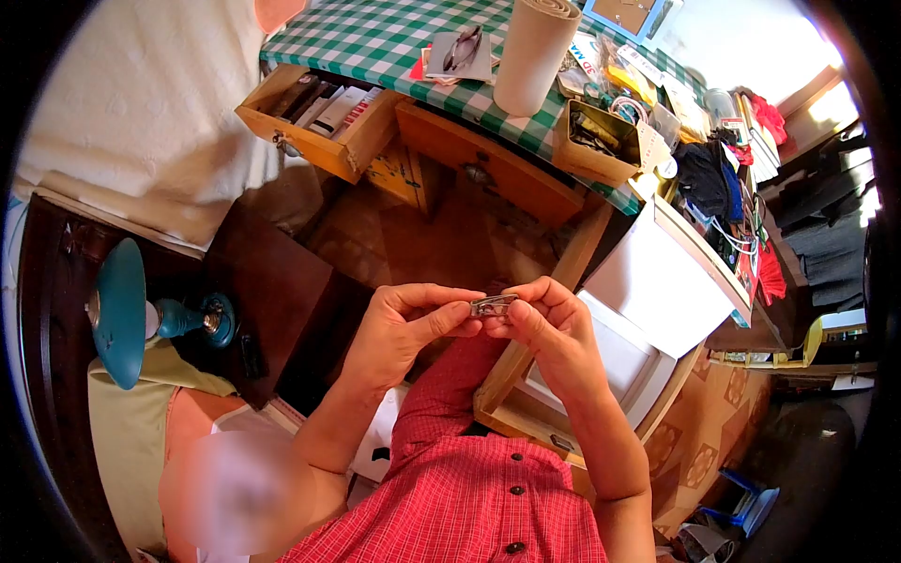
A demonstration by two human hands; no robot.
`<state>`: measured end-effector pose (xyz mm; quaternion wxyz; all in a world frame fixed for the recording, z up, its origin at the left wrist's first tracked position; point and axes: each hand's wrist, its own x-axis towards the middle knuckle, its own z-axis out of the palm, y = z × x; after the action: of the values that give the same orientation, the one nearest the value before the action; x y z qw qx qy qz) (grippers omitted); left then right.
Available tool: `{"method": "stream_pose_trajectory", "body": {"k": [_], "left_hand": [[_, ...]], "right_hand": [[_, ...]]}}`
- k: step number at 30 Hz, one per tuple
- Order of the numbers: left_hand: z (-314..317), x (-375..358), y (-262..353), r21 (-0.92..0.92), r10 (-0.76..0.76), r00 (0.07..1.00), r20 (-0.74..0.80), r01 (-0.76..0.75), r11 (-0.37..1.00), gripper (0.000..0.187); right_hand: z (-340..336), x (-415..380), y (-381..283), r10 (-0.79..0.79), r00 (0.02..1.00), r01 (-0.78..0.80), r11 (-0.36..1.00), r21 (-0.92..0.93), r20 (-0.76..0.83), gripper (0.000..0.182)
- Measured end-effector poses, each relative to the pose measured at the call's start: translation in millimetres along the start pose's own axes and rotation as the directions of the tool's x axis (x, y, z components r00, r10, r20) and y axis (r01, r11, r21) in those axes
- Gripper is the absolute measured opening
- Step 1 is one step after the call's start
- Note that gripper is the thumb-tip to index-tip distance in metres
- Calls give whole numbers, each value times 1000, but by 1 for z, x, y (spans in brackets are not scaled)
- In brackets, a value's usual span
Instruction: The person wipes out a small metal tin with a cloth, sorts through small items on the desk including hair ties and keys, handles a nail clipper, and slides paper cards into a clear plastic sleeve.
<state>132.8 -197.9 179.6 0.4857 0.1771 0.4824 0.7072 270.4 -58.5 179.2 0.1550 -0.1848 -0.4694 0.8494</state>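
Held between both hands is a small, shiny metal piece [493,306], shaped somewhat like a nail clipper; its exact kind is too small to tell. My left hand [410,328] pinches its left end between thumb and fingers. At the other end, my right hand [552,328] grips it the same way. Both hands are up in front of my red checked shirt [479,497], above my lap. Just right of my right hand is an open wooden drawer [497,399] with a white box [615,352] in it.
Ahead stands a desk with a green checked cloth [375,38], bearing a rolled mat [535,56] and a box of small items [601,155]. Its left drawer [319,141] is pulled out. A teal lamp [122,314] is on the left, a blue stool [751,502] at lower right.
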Motion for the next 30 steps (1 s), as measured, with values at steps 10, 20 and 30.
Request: {"method": "stream_pose_trajectory", "body": {"k": [10, 20, 30], "left_hand": [[2, 0, 1, -19, -26, 1000, -15, 26, 999, 19], [1, 0, -1, -139, -30, 1000, -10, 28, 990, 19], [3, -1, 0, -27, 20, 1000, -15, -21, 999, 18]], "right_hand": [[2, -2, -2, -40, 998, 36, 995, -96, -40, 13], [7, -1, -9, -17, 1000, 16, 995, -98, -4, 20], [9, -1, -16, 6, 1000, -8, 990, -144, -13, 23]]}}
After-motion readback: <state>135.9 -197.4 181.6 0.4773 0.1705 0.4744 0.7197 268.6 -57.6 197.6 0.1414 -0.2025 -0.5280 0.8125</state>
